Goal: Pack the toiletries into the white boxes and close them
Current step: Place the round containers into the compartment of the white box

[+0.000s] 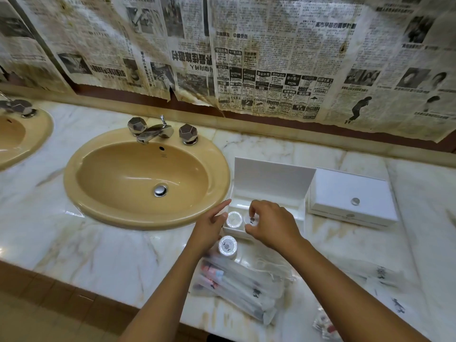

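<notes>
While the open box (267,193) stands by the sink (145,178), packing is underway.

Head view: right hand (270,224) pinches a small round jar (251,220) over the box's front compartment, beside a jar (234,219) already seated; left hand (212,224) hovers, fingers straight, holding nothing. Third jar (227,245) and soft sachets (241,287) wait on the counter (98,243). Jars look light, rigid, likely slick; grip at the rim. Polished marble; second box (350,196) closed; newspaper (246,58) covers the wall.
</notes>
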`<move>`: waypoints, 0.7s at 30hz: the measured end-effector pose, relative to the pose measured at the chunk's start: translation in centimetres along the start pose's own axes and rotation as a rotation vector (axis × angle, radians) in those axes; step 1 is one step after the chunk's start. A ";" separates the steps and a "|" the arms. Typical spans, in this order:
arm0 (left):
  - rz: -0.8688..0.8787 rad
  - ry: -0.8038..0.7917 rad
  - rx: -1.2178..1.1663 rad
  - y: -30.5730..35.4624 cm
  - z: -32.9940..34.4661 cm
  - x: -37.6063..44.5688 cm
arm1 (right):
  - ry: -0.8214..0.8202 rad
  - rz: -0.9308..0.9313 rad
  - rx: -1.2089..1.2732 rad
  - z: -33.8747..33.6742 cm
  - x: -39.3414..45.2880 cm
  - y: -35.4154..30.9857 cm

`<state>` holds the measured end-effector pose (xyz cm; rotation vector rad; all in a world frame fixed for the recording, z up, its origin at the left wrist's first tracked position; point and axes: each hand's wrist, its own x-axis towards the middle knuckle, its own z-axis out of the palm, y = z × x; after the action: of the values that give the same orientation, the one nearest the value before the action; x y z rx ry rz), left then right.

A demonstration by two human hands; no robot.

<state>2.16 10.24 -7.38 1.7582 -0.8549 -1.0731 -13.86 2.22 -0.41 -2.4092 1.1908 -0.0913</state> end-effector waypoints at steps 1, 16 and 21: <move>-0.002 0.002 -0.002 0.1 0.0 0.0 | -0.028 0.018 -0.013 0.1 0.3 0.1; 0.011 0.003 0.000 -0.2 0.0 0.1 | -0.152 0.156 -0.188 2.3 3.0 -0.3; 0.007 -0.005 -0.005 -0.2 0.0 0.1 | -0.157 0.147 -0.183 2.7 2.7 0.6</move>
<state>2.21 10.19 -7.64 1.7476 -0.8602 -1.0741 -11.91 0.78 -3.45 -2.4202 1.3483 0.2577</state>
